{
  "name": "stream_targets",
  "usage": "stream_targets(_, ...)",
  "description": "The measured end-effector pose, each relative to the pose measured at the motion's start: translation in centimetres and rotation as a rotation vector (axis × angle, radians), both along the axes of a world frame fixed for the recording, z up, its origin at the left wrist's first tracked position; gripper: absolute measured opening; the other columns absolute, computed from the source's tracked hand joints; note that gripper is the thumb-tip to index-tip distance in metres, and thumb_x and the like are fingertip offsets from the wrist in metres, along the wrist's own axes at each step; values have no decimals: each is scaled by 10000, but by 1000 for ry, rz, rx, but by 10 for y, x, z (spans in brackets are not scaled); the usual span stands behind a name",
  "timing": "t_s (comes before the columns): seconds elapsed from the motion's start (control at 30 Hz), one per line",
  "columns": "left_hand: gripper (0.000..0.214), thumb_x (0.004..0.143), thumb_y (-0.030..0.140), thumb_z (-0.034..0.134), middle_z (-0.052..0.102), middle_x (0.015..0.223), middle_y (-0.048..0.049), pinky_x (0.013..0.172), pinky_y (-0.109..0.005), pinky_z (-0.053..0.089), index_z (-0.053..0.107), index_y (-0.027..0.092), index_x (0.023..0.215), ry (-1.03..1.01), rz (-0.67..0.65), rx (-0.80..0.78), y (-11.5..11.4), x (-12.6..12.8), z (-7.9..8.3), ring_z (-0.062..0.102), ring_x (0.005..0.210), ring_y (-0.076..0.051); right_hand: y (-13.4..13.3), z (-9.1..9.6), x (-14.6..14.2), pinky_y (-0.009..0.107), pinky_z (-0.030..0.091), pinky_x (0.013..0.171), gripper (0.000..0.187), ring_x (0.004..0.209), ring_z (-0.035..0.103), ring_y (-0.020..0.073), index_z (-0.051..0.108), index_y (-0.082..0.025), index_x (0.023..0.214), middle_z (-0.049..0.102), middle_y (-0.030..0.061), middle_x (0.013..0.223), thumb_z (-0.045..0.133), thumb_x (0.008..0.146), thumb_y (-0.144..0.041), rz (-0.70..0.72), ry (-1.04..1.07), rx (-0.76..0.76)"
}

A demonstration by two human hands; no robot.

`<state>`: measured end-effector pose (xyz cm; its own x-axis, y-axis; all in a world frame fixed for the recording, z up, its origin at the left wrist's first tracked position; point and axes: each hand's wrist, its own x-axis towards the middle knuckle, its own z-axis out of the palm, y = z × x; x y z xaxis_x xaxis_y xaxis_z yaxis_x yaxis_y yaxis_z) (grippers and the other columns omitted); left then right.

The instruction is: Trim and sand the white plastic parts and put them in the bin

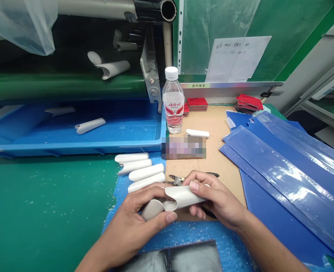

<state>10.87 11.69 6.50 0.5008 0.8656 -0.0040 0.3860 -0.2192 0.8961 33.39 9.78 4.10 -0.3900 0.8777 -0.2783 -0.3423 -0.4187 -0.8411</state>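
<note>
Between my hands is a hollow white plastic shell with a scooped open end facing left. My right hand grips its right part, thumb on top. The fingers of my left hand close round a rounded white plastic flap at the scooped end; whether flap and shell are one piece I cannot tell. Just behind lie cutting pliers, partly covered by my right hand. Several similar white shells lie in a row beyond my left hand, and another sits farther back.
A water bottle stands behind the cardboard. At left, a blue tray with white parts sits below a green conveyor belt carrying more. Red card stacks are at the back. Blue sheets and clear plastic strips cover the right side.
</note>
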Motion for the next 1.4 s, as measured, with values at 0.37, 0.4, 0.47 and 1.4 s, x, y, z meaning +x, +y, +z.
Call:
stream_targets(0.37,93,872,335,721,743,1136,17,942,-259,509,718,272,939,37,-28,14,0,0,1,686,1006,-176,0,-1,0,153,428,458,300,458,525,83,613,-163,970,657,3,607,666,948,-458,-5,-19,17)
stream_targets(0.4,98,871,338,723,742,1141,14,943,-264,510,718,270,940,38,-29,13,-1,-1,1,686,1007,-180,0,-1,0,154,428,456,302,457,525,84,614,-164,969,657,3,607,667,946,-460,-6,-23,18)
stream_targets(0.47,105,870,342,725,739,1151,6,941,-272,514,718,266,940,38,-33,10,-1,-1,0,687,1012,-187,0,-1,0,155,429,453,306,455,526,86,613,-165,965,655,1,606,668,943,-465,-8,-27,19)
stream_targets(1.4,88,882,322,716,730,1140,41,926,-244,513,694,293,962,44,-26,51,-2,-3,-5,685,1012,-167,1,0,0,160,420,458,344,449,529,88,614,-166,963,650,-5,590,680,920,-501,-13,-50,18)
